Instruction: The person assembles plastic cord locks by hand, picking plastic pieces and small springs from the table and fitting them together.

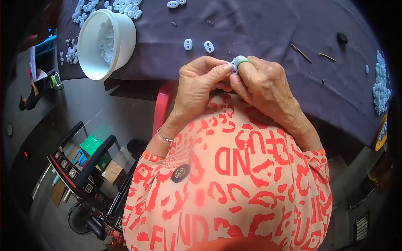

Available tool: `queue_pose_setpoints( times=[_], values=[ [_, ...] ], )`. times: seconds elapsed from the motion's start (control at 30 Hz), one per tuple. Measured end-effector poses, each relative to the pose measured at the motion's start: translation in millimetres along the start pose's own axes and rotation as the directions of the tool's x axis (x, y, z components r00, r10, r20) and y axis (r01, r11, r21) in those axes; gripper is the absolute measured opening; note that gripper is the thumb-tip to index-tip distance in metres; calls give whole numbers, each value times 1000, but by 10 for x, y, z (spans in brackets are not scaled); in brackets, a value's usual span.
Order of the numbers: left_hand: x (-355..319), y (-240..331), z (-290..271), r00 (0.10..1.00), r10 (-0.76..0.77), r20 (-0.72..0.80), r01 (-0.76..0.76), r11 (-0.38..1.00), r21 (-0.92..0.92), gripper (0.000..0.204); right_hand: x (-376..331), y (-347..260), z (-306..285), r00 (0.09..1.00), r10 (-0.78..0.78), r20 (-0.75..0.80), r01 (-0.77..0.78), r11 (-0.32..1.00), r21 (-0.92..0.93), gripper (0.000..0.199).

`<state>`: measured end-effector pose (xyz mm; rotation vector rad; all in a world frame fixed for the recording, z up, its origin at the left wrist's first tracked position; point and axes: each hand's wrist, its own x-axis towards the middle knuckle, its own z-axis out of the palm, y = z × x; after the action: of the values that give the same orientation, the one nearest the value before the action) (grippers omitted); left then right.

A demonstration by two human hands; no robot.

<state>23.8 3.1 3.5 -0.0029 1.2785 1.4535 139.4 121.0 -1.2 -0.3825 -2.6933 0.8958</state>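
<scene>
My left hand [193, 83] pinches a small white two-hole cord lock [234, 70] between thumb and fingers, just over the near table edge. Against the same piece my right hand [268, 80] is closed, its fingers curled; what else they hold is hidden. A white finger cover [241, 60] with a green band sits on one right fingertip. Beyond the hands, two oval white cord locks [188, 44] lie side by side on the dark cloth. Farther back are small metal springs [210, 22].
A white tub [127, 39] of small pale parts lies tipped at left, beside heaps of cord locks [125, 6]. Thin sticks [301, 53], a black lump [342, 38] and a pile of pale pieces [381, 85] are at right. A red chair [161, 106] stands by the table.
</scene>
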Motion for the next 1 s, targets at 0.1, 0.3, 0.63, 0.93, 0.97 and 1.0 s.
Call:
queue_pose_setpoints(
  times=[0.1, 0.3, 0.63, 0.93, 0.97, 1.0],
  values=[
    [-24, -24, 7, 999, 4, -50, -4, 1000, 19, 12, -15, 19, 38, 1000, -22, 5, 22, 998, 60, 18],
    [-40, -60, 8, 993, 91, -69, -85, 992, 89, 12, 3, 60, 88, 995, -94, -27, 97, 988, 121, 17],
    [-55, -100, -3, 990, 116, -80, -109, 990, 87, 6, -3, 63, 157, 992, -108, -67, 115, 988, 101, 17],
    [-63, -135, 41, 984, 139, -113, -137, 990, 32, 8, -7, 92, 176, 989, -127, -82, 138, 978, 155, 18],
    [-66, -133, 40, 983, 147, -111, -144, 989, 36, 8, -8, 92, 178, 989, -126, -82, 138, 978, 155, 18],
    [-64, -133, 29, 983, 146, -110, -143, 989, 36, 8, -9, 94, 179, 988, -134, -75, 143, 980, 139, 18]
  ],
)
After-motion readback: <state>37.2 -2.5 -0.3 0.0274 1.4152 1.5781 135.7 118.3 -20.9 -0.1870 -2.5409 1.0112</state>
